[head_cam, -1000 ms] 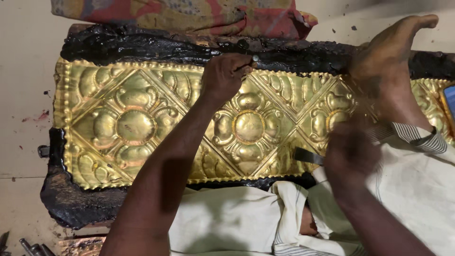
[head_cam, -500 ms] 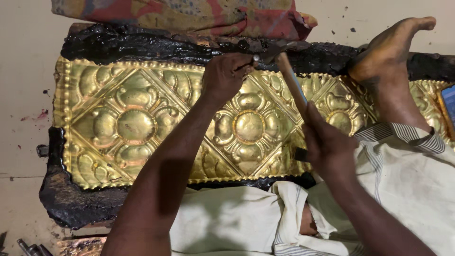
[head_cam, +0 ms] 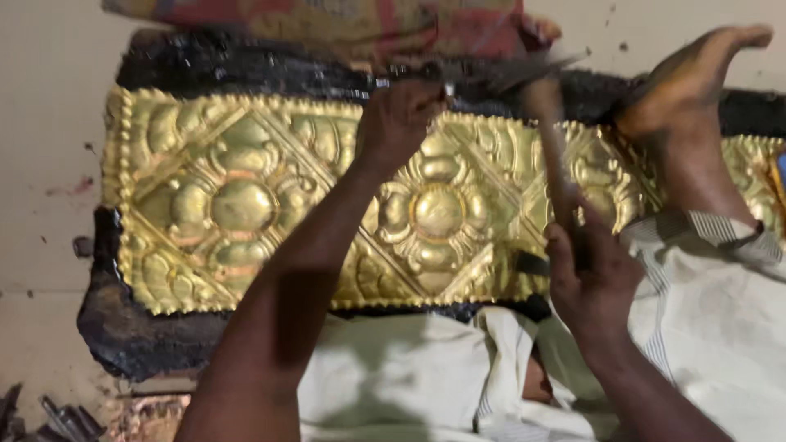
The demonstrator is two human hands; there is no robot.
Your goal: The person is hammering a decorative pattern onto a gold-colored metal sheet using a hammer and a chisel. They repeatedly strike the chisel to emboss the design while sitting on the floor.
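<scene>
**A:** Head view, floor workshop — the left hand point(head_cam: 399, 115) pins a slim metal punch point(head_cam: 413, 72) at the top edge of the embossed brass panel point(head_cam: 237, 205), fingers closed around the tool. What has changed?

**B:** The hammer. Half a second ago its handle slanted up from the right hand at a shallower reach; now the hammer point(head_cam: 550, 139) blurs upward, its head arriving just right of the left grip, close beside the punch. A second ago the right hand sat low and the hammer barely showed.

**A:** And the right hand point(head_cam: 591, 282) itself?

**B:** Clamped on the lower end of the handle, below and well right of the left grip. It has risen little; the swing comes mostly from the wrist.

**A:** The panel?

**B:** Unmoved across all three pictures — it lies directly under the left grip, bedded in black pitch point(head_cam: 147, 336), with a bare foot point(head_cam: 688, 106) pressing its far right end, beyond the hammer.

**A:** So what does the shift mean?

**B:** My reading: a blow is landing or about to land on the punch, so the chasing along the upper border goes on. Motion blur hides whether hammer and punch touch.
</scene>
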